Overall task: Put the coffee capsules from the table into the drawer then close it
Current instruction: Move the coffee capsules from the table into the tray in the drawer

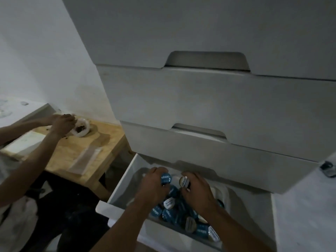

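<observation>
The bottom drawer (123, 180) of a white cabinet stands pulled out, with a pile of blue and silver coffee capsules (174, 211) inside. My left hand (154, 186) reaches into the drawer and holds a blue-lidded capsule (165, 179) between its fingers. My right hand (198, 190) is beside it over the pile, gripping a dark capsule with a pale lid (184, 181). Both hands hover just above the heap under the edge of the drawer above.
Closed white drawers (209, 99) rise above the open one. To the left stands a wooden table (76, 148) with a flat packet (85, 159) and a white bowl (81, 128), over which another person's hand (62, 122) works. A dark object (328, 169) lies far right.
</observation>
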Motion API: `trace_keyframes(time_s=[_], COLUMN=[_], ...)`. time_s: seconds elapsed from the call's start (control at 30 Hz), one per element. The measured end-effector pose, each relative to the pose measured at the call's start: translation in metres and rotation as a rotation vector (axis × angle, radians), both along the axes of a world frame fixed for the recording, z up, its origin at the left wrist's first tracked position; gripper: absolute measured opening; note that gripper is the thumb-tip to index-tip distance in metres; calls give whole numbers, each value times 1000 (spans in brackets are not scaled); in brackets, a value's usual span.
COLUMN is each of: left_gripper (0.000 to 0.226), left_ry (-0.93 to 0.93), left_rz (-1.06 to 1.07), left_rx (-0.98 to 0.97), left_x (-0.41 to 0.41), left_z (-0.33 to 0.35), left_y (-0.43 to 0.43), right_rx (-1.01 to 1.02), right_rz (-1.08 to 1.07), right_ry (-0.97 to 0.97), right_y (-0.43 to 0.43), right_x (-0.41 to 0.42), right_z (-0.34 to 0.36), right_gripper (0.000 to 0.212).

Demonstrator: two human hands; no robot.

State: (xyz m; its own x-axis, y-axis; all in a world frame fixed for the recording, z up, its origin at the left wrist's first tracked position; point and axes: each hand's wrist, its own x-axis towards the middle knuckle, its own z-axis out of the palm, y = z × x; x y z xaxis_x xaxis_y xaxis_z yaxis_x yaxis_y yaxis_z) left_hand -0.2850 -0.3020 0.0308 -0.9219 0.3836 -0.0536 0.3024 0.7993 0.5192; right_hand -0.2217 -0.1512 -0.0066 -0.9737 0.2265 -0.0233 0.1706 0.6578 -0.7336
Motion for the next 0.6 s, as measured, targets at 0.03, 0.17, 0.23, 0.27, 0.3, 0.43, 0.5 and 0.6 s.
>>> trace_keyframes(time_s=[0.03, 0.17, 0.23, 0.27, 0.3, 0.43, 0.5, 0.6], left_gripper=[42, 42, 45, 46, 46, 43, 44, 45], left_ry=[-4, -16, -10, -14, -16, -7, 12, 31], left_rz=[-16, -92, -145, -175, -207, -318, -363, -416], left_rx=[-2, -24, -38, -40, -41, -70, -77, -93], left_x=[-6, -25, -32, -35, -39, -49, -55, -62], left_z=[-2, -11, -16, -18, -21, -31, -37, -41], left_y=[0, -5, -7, -8, -7, -9, -11, -12], right_rx=[0, 36, 60, 74, 93, 146, 168, 221], right_rz=[-11, -82, -104, -113, -123, -154, -173, -197], right_ry=[-3, -31, -40, -47, -58, -118, -136, -150], right_y=[0, -5, -9, -12, -13, -22, -27, -32], right_x=[-4, -16, -17, -18, -18, -22, -23, -27], right_z=[0, 4, 5, 4, 2, 1, 0, -3], right_gripper=[39, 39, 39, 39, 38, 36, 35, 32])
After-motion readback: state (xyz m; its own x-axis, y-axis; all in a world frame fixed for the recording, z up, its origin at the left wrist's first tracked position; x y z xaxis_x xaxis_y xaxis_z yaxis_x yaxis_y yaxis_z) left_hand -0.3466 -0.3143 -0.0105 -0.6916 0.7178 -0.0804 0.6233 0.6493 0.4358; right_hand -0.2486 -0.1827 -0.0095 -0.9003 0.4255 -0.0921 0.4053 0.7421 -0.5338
